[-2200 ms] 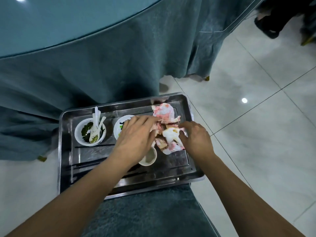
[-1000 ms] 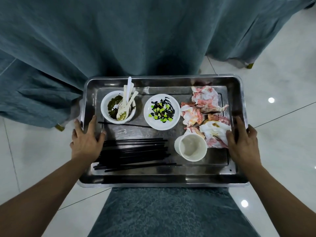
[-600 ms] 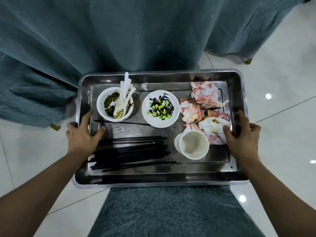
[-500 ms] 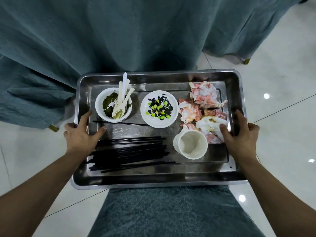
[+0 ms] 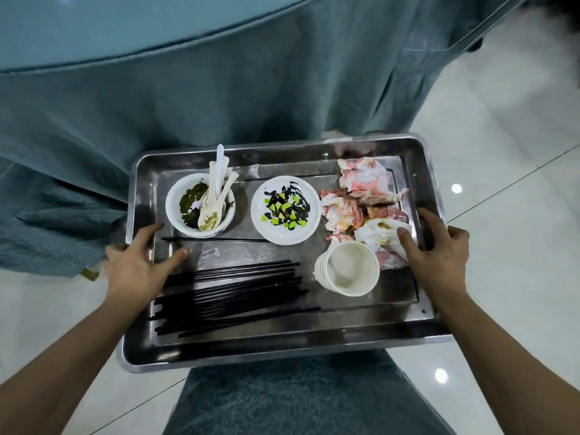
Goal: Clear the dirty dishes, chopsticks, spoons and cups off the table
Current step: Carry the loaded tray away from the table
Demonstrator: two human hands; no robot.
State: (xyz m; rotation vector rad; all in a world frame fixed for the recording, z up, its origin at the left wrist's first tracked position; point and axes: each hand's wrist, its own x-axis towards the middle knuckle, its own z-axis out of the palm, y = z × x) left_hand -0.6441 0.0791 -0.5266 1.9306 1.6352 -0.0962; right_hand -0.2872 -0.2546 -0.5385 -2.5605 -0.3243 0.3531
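- Teal fabric covers the seat [image 5: 298, 397] nearest me. The near rim of the steel tray [image 5: 282, 356] lies over it. Whether the tray rests there or is already lifted, I cannot tell.
- My left hand [image 5: 135, 268] grips the tray's left rim, thumb inside and fingers curled outside. My right hand [image 5: 439, 255] grips the right rim the same way, its thumb touching the soiled napkins [image 5: 361, 196].
- All the task's things in view lie on the tray. The black chopsticks [image 5: 232, 293] form a loose bundle at near left. A white cup [image 5: 348, 268] sits at near right, apparently tilted with its mouth toward me, just beside the napkins.
- Farther in, a plate [image 5: 285, 210] with dark and green scraps sits mid-tray. A bowl [image 5: 171, 202] smeared green stands at far left, with spoons [image 5: 216, 196] propped in it. One stray chopstick [image 5: 216, 239] lies between the bowl and the bundle.
- Judgement: loading looks finished, and the step in hand is carrying the tray away. The next move calls for an even, level lift from both hands.
- Risks noted: the chopsticks may roll, the tilted cup may slide, and the propped spoons may tip out.
- The tablecloth [image 5: 219, 89] hangs just beyond the far rim, below the table [image 5: 94, 26]. I should draw back before turning, so the rim does not snag the cloth.
- Pale tiled floor [image 5: 502, 152] lies to my right.
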